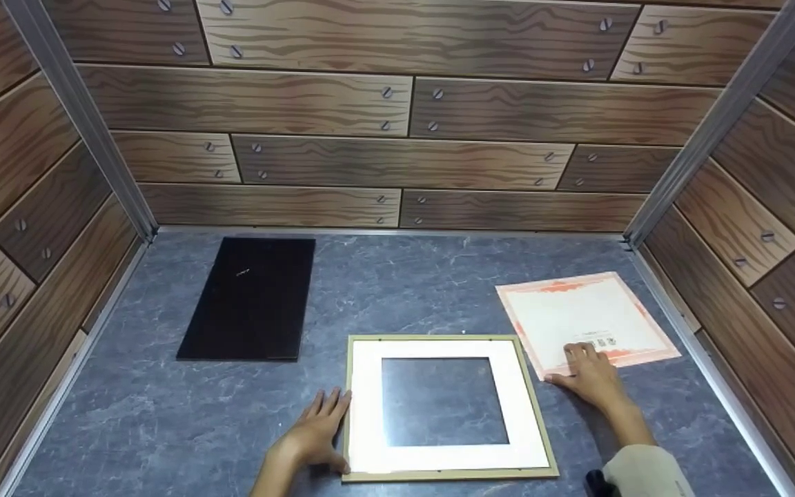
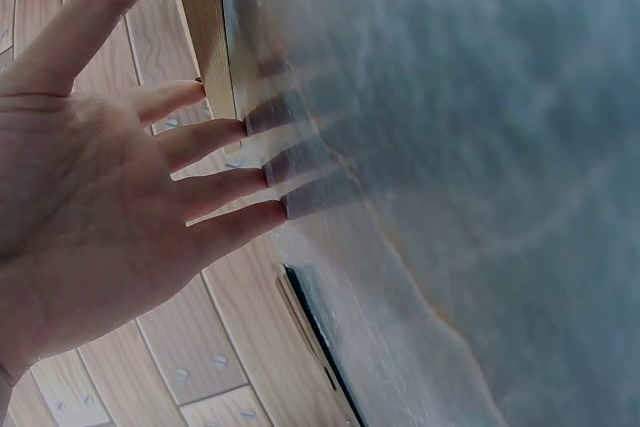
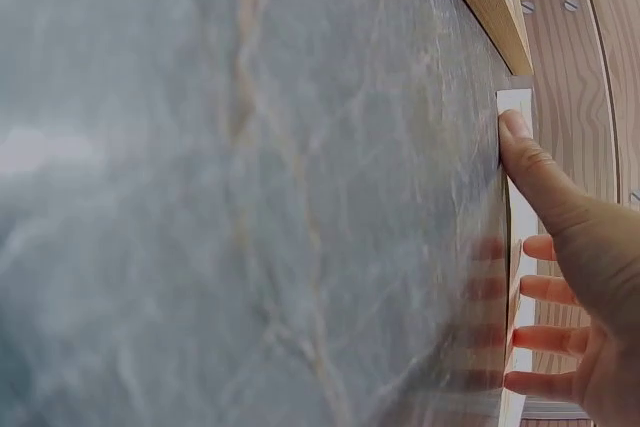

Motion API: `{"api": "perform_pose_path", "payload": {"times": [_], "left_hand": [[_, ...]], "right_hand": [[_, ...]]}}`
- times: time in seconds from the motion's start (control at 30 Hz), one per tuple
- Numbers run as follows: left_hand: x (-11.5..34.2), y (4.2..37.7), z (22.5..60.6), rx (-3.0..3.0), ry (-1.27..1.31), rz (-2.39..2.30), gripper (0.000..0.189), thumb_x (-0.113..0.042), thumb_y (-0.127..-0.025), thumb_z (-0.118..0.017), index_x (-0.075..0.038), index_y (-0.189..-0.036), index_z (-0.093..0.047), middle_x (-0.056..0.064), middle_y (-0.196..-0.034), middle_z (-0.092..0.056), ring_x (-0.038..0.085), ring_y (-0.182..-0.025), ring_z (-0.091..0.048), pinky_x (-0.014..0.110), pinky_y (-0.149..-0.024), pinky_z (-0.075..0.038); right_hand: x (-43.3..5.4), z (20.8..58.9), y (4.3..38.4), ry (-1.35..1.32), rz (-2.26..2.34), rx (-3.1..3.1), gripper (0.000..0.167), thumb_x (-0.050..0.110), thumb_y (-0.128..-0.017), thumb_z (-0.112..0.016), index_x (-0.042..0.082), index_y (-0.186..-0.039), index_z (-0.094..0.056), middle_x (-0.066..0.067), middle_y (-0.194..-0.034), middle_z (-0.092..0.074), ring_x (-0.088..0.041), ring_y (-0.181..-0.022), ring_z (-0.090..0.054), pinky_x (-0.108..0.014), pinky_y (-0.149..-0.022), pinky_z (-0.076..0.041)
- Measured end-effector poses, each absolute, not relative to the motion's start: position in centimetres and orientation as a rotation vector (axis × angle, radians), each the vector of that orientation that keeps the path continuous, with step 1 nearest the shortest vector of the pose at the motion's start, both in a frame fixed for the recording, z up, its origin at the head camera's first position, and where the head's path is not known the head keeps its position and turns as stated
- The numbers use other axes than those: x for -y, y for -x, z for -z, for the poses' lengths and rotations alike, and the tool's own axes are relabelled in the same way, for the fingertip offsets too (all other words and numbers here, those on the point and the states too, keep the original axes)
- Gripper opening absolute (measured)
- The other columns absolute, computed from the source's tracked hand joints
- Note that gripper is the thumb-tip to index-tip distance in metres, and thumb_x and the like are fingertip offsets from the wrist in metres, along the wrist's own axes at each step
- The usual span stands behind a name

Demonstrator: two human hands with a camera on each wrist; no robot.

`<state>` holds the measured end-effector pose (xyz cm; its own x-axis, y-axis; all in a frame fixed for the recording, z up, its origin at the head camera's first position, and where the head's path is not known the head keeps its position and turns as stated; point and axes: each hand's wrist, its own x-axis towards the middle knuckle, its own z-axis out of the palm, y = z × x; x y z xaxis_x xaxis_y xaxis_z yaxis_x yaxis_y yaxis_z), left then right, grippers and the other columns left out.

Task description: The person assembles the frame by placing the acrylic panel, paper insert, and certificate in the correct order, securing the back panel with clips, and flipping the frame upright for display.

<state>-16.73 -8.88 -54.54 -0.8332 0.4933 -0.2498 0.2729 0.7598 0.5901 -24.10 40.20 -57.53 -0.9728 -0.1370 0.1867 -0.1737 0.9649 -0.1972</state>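
Note:
A gold picture frame with a white mat lies flat at the front middle of the grey marbled table. My left hand rests beside the frame's left edge, fingers straight and tips touching the frame. My right hand lies flat with straight fingers on the near corner of a certificate with an orange border, right of the frame. In the right wrist view the thumb touches the paper's edge.
A black backing board lies at the back left of the table. Wood-patterned walls with metal corner posts enclose the table on three sides. The board's edge shows in the left wrist view.

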Motion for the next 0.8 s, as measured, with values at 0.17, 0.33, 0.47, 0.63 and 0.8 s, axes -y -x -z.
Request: {"api": "perform_pose_path", "payload": {"times": [0.17, 0.33, 0.47, 0.63, 0.8], "left_hand": [[8.79, 16.84, 54.54, -2.572, -0.575, -0.742, 0.107, -0.024, -0.058, -0.087, 0.004, -0.141, -0.026, 0.030, -0.143, -0.021, 0.051, -0.129, -0.012, 0.057, -0.102, -0.017], [8.80, 16.90, 54.52, -2.569, -0.574, -0.741, 0.108, -0.024, -0.057, -0.087, 0.005, -0.141, -0.026, 0.030, -0.143, -0.021, 0.051, -0.129, -0.012, 0.058, -0.102, -0.017], [8.82, 16.86, 54.54, -2.564, -0.577, -0.748, 0.107, -0.024, -0.057, -0.087, 0.005, -0.141, -0.026, 0.030, -0.143, -0.021, 0.051, -0.129, -0.011, 0.058, -0.101, -0.017], [8.82, 16.76, 54.59, -2.583, -0.596, -0.759, 0.107, -0.023, -0.056, -0.087, 0.006, -0.140, -0.028, 0.031, -0.142, -0.022, 0.052, -0.128, -0.013, 0.059, -0.100, -0.019], [8.83, 16.78, 54.56, -2.570, -0.587, -0.772, 0.107, -0.023, -0.057, -0.087, 0.005, -0.141, -0.026, 0.031, -0.142, -0.021, 0.051, -0.129, -0.011, 0.059, -0.101, -0.017]], "right_hand": [[-40.22, 57.42, 24.22, -0.229, -0.290, 2.946, 0.075, 0.046, -0.070, -0.074, -0.011, -0.114, -0.053, -0.030, -0.108, -0.050, -0.051, -0.091, -0.048, -0.060, -0.073, -0.039], [-40.13, 57.14, 24.30, -0.228, -0.297, 2.968, 0.076, 0.048, -0.070, -0.073, -0.010, -0.114, -0.053, -0.030, -0.108, -0.049, -0.051, -0.091, -0.048, -0.061, -0.073, -0.039], [-39.87, 56.82, 24.25, -0.243, -0.282, 3.010, 0.082, 0.055, -0.070, -0.070, -0.010, -0.116, -0.052, -0.030, -0.109, -0.048, -0.051, -0.092, -0.047, -0.060, -0.074, -0.041], [-39.51, 56.66, 24.14, -0.230, -0.255, 3.056, 0.087, 0.059, -0.070, -0.067, -0.010, -0.119, -0.049, -0.031, -0.112, -0.046, -0.052, -0.094, -0.046, -0.061, -0.074, -0.041], [-39.41, 56.72, 24.11, -0.194, -0.289, 3.070, 0.086, 0.058, -0.070, -0.067, -0.010, -0.120, -0.048, -0.031, -0.113, -0.045, -0.054, -0.095, -0.045, -0.062, -0.074, -0.040]]}}
